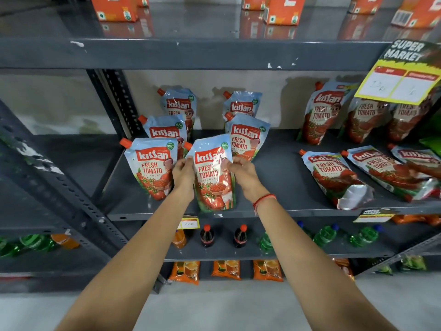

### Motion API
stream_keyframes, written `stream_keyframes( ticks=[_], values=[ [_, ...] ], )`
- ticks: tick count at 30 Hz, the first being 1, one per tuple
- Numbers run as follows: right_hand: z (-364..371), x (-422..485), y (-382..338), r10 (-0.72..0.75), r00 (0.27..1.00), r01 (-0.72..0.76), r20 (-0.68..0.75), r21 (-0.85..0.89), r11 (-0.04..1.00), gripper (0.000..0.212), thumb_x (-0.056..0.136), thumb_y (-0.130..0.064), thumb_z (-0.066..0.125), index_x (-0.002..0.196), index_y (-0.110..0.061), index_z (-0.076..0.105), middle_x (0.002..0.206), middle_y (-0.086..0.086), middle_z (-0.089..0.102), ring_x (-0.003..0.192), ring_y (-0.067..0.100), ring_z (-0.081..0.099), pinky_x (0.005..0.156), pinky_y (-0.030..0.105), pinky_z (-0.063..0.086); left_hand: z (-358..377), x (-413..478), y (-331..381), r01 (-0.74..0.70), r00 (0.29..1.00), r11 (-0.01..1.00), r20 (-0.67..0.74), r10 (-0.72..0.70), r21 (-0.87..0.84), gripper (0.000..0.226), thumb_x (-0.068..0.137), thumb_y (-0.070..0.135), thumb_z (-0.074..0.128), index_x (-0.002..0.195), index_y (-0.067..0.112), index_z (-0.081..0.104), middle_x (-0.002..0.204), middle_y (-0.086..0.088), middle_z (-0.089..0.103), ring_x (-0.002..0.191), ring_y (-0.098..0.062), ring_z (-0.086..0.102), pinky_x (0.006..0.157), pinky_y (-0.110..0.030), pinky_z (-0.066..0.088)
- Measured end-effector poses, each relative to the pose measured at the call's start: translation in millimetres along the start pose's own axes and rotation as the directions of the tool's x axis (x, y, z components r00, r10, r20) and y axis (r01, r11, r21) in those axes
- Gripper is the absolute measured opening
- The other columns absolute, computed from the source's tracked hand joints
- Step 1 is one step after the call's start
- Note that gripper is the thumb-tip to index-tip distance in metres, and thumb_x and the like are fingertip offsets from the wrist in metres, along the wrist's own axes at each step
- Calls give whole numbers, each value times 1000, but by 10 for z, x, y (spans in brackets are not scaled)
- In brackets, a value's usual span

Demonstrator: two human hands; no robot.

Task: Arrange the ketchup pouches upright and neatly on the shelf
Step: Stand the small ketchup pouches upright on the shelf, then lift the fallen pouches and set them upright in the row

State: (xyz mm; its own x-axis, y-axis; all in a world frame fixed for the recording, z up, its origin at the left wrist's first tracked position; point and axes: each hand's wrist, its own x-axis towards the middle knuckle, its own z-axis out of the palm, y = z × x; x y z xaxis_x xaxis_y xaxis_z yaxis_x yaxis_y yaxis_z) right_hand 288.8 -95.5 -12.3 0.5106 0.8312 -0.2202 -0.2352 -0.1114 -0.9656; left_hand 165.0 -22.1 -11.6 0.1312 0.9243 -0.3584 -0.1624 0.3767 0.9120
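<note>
A ketchup pouch (pixel 212 177) with a blue top and red tomato print stands upright at the front edge of the grey middle shelf (pixel 286 182). My left hand (pixel 183 174) grips its left side and my right hand (pixel 242 174) grips its right side. Three upright pouches (pixel 151 170) stand in a column to its left, and two more (pixel 245 139) stand behind it. At the right, three pouches (pixel 333 174) lie flat on the shelf. Behind those, three pouches (pixel 321 113) lean upright against the back wall.
A yellow supermarket price card (pixel 401 77) hangs from the upper shelf at the right. Orange cartons (pixel 114 8) stand on the top shelf. Soda bottles (pixel 207 236) fill the shelf below, with orange packets (pixel 185 271) under them. A perforated grey upright (pixel 112 101) stands left of the pouches.
</note>
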Motion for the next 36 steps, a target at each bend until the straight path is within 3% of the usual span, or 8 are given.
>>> stream_keyframes(
  ticks=[3,10,15,19,23,26,31,36],
  values=[
    [-9,-23,-134,-150,989,150,-1,1,989,16,85,-14,66,97,-10,56,104,7,68,81,7,67,58,16,55,69,-26,116,-111,993,992,29,113,-61,9,94,25,47,88,23,53,86,7,62,85,-12,59,69,-25,47],
    [-85,-76,7,-292,955,288,-56,-61,956,20,86,-22,65,100,-14,52,114,15,67,101,25,67,80,37,58,55,-93,28,-349,921,936,197,335,41,15,96,24,42,97,14,53,89,8,61,82,-2,59,60,-10,49],
    [-197,-138,193,-278,959,270,-50,-127,954,21,85,-20,67,101,-10,56,109,11,68,91,10,67,73,20,57,-62,-79,-212,-353,896,922,341,285,156,22,95,37,41,86,27,58,94,9,65,95,-7,60,85,-27,49],
    [-249,-174,309,-281,958,266,-55,-199,943,28,83,-15,69,106,-2,59,108,11,68,91,10,64,72,16,56,-164,-117,-430,-301,935,924,264,237,235,26,94,38,43,99,17,58,102,3,63,108,-21,57,102,-43,45],
    [-352,-270,283,-326,936,290,-129,-241,926,33,81,-18,72,109,-6,61,104,10,68,87,7,61,76,9,51,-158,-357,-553,-372,928,872,92,362,318,27,94,29,47,109,9,56,99,3,59,95,-15,55,94,-38,46],
    [-580,-339,222,-381,895,322,-232,-257,911,16,82,-18,70,96,-12,63,89,-3,68,78,-3,59,71,2,46,-56,-594,-672,-471,873,813,46,486,342,23,94,23,47,105,5,55,97,-10,60,88,-19,56,81,-39,48],
    [-1221,-396,-168,-495,829,384,-262,-377,843,7,85,-10,64,92,-7,65,84,2,65,72,3,59,67,4,46,627,-844,-721,-491,864,817,290,411,304,14,93,13,46,88,10,59,72,-1,60,59,-4,58,55,-14,48],
    [-2259,-365,-555,-550,798,335,-245,-580,743,14,85,-12,63,96,-4,65,95,15,70,88,24,65,81,33,52,1705,-904,-848,-421,881,811,397,258,407,19,91,13,47,96,5,64,79,1,63,67,-13,60,60,-25,49]
  ],
)
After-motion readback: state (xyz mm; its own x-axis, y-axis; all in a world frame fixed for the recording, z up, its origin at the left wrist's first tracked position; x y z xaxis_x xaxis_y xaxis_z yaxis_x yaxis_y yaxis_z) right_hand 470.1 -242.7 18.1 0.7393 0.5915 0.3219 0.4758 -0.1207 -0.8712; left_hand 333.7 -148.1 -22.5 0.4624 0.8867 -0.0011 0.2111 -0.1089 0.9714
